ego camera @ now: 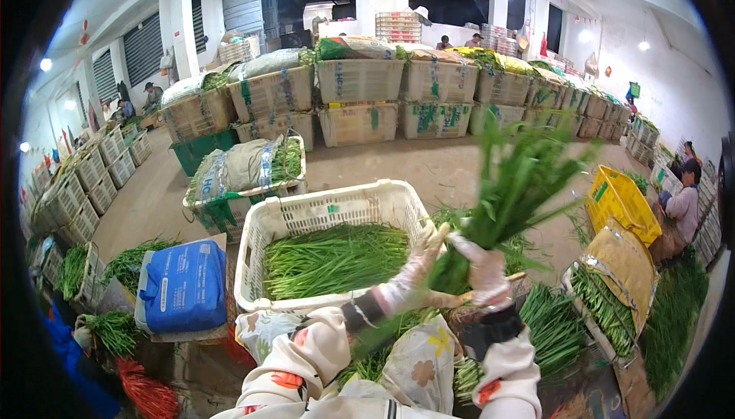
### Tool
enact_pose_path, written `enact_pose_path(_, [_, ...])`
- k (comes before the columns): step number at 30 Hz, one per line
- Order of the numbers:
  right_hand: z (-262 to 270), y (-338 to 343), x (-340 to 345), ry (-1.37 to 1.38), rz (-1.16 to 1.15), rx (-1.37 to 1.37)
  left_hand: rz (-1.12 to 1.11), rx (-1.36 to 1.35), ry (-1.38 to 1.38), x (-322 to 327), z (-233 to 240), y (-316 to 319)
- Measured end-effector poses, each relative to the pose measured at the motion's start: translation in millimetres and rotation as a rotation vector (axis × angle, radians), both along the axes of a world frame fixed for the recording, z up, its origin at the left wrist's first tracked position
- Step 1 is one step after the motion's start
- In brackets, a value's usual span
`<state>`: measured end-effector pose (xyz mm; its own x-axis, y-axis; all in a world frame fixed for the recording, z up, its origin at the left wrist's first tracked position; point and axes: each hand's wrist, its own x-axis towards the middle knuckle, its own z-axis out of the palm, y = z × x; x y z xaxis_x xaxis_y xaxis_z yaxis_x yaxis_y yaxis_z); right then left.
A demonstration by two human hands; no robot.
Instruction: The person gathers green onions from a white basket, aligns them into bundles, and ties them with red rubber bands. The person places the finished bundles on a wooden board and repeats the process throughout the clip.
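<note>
My right hand (485, 272), in a thin whitish glove, is closed around a bunch of long green leafy stalks (511, 195) whose tops fan upward, blurred by motion. To its left, my left hand (416, 264), also gloved, has its fingers extended beside the lower part of the greens; whether it touches them is unclear. Behind and left of my hands, a white plastic crate (339, 206) holds a layer of the same stalks (333, 258) lying flat. More cut greens (551, 327) lie to the right of my right forearm.
A blue bag (184, 287) sits left of the crate, above red strands (146, 390). A covered crate (247, 166) stands beyond. At right are a yellow crate (623, 204), a sack-covered crate of greens (620, 281) and a seated person (683, 206). Stacked crates (359, 80) line the back.
</note>
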<state>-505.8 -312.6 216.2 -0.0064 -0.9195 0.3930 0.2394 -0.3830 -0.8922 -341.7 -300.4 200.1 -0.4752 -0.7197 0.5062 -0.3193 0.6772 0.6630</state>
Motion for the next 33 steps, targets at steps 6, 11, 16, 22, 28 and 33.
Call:
enact_pose_path(6, [-29.0,20.3,-111.4,0.477,0.046,0.04,-0.399,-0.034,0.362,-80.0,-8.5,-42.5])
enact_pose_path(11, [-85.5,38.4,-124.0,0.292,-0.001,0.285,-0.492,0.206,0.4,-142.7,-61.0,-43.2])
enact_pose_path(16, [-90.8,12.4,-101.3,0.305,-0.037,0.229,-0.198,0.021,0.26,-146.2,-61.6,-46.2])
enact_pose_path(22, [-100.0,-3.4,-7.2,0.481,0.032,0.059,-0.206,0.118,0.601,-53.9,-38.9,-39.4])
enact_pose_path(28, [-120.4,19.6,72.1,0.932,0.097,-0.273,0.281,0.392,1.351,106.9,6.3,40.3])
enact_pose_path(33, [-125.6,35.7,114.0,1.207,0.488,0.017,0.434,0.282,1.574,197.9,-19.0,110.6])
